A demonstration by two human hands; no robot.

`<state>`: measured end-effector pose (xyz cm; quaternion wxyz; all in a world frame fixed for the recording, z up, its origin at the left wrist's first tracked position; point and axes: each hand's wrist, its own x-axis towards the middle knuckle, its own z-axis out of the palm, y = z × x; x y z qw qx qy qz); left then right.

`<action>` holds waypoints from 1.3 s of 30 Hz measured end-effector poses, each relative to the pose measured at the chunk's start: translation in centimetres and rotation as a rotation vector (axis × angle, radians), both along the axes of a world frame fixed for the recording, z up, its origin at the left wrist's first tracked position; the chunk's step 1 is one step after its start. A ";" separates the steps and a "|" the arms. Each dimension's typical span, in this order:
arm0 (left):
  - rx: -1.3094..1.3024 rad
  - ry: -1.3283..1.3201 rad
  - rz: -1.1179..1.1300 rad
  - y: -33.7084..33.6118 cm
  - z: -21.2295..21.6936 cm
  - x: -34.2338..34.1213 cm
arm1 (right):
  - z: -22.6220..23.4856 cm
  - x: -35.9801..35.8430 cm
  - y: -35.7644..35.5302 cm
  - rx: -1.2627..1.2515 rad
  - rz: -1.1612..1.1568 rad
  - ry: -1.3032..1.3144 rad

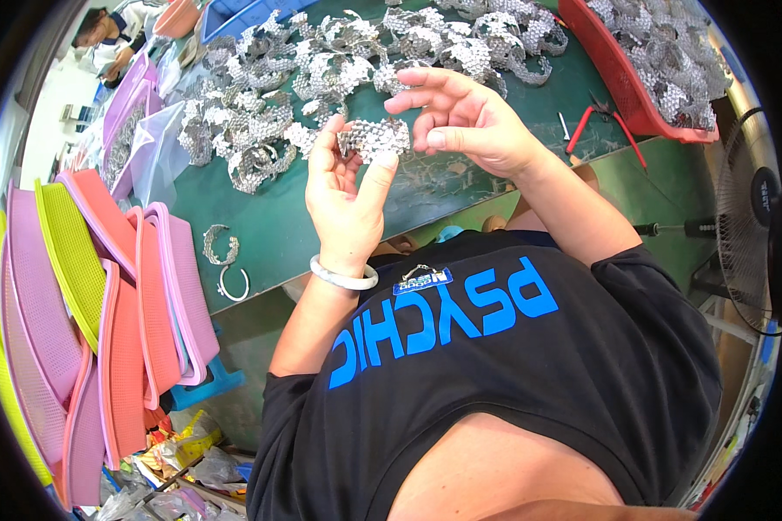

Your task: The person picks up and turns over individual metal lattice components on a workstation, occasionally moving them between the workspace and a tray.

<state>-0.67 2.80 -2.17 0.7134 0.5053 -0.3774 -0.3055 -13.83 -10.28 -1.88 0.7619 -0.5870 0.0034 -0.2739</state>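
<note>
My left hand [346,193] holds a silver sequin-covered band [375,137] pinched between thumb and fingers above the green table [269,217]. My right hand [462,117] hovers at the band's right end, fingers spread and curled, fingertips close to it; whether they touch it I cannot tell. A pale bangle sits on my left wrist. A big heap of similar silver bands [321,65] covers the table beyond my hands.
Stacked pink, yellow and purple mesh trays [104,295] lean at the left. Two curved silver pieces [224,260] lie near the table's front edge. A red tray [643,78] of silver bands and red-handled pliers [608,122] sit right. A fan [747,217] stands far right. Another person [104,35] sits far left.
</note>
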 end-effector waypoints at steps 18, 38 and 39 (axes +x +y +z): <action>-0.078 0.478 -0.235 -1.1 -0.1 0.2 | -0.3 -0.5 1.5 -0.245 -0.339 0.107; -0.092 0.510 -0.162 -1.3 -0.1 0.0 | -0.1 -1.1 2.5 -0.433 -0.562 0.091; -0.089 0.513 -0.157 -1.3 -0.2 0.0 | -0.1 -1.0 2.5 -0.429 -0.564 0.090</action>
